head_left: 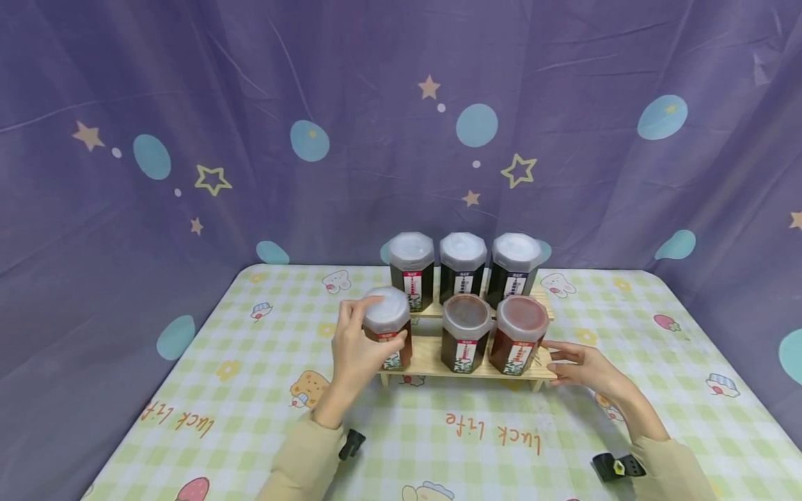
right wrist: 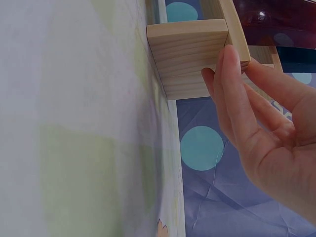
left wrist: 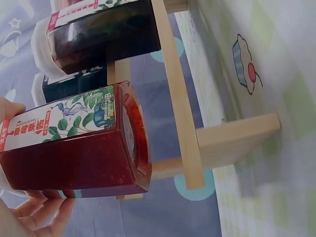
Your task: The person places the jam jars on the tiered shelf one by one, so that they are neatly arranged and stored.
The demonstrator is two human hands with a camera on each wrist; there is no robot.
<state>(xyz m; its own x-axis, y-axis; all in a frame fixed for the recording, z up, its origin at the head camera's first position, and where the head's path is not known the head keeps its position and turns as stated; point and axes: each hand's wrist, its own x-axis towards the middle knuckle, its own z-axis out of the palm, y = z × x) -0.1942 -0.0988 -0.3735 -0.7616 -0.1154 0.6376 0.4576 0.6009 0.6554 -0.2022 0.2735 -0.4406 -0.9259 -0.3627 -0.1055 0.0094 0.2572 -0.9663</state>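
Note:
My left hand grips a jam jar of deep red content with a frosted lid, at the left end of the rack's lower tier. In the left wrist view the jar's underside shows beside the front edge of the shelf. On the right, my right hand holds the end of the lower board of the wooden rack between thumb and fingers. Two more jars, a dark one and a reddish one, stand upright on that lower tier.
Three dark jars with whitish lids, a left one, a middle one and a right one, stand on the upper tier. A green checked tablecloth covers the table. Behind it hangs a purple curtain.

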